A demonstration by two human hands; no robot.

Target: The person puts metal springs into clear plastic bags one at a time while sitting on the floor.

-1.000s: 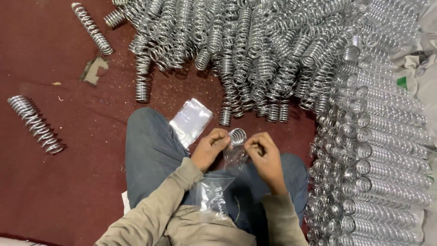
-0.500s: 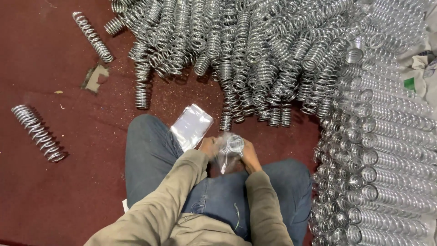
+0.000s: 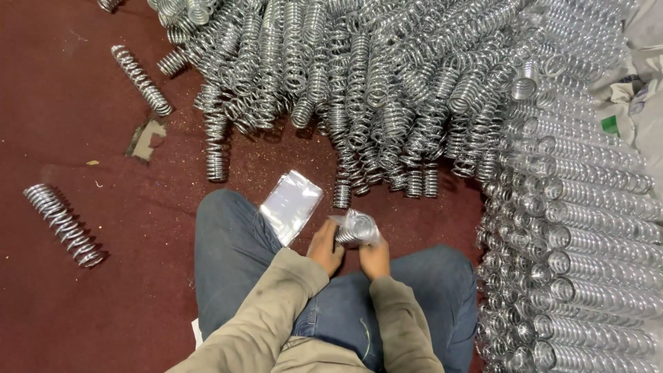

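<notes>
- Right now we are sitting on the dark red floor (image 3: 83, 318) with our knees in blue jeans, and we are holding both hands close together just above them.
- Our left hand (image 3: 324, 247) and our right hand (image 3: 373, 257) are both closing on a metal spring in a clear bag (image 3: 356, 228), each gripping it from its own side.
- A stack of flat clear bags (image 3: 291, 203) is lying just left of our hands, resting partly on our left knee.
- A big heap of bare springs (image 3: 359, 90) is spreading across the far side.
- Rows of bagged springs (image 3: 580, 235) are lying along the right.
- Two single springs are lying well apart at left: one near (image 3: 63, 225), one far (image 3: 141, 79).
</notes>
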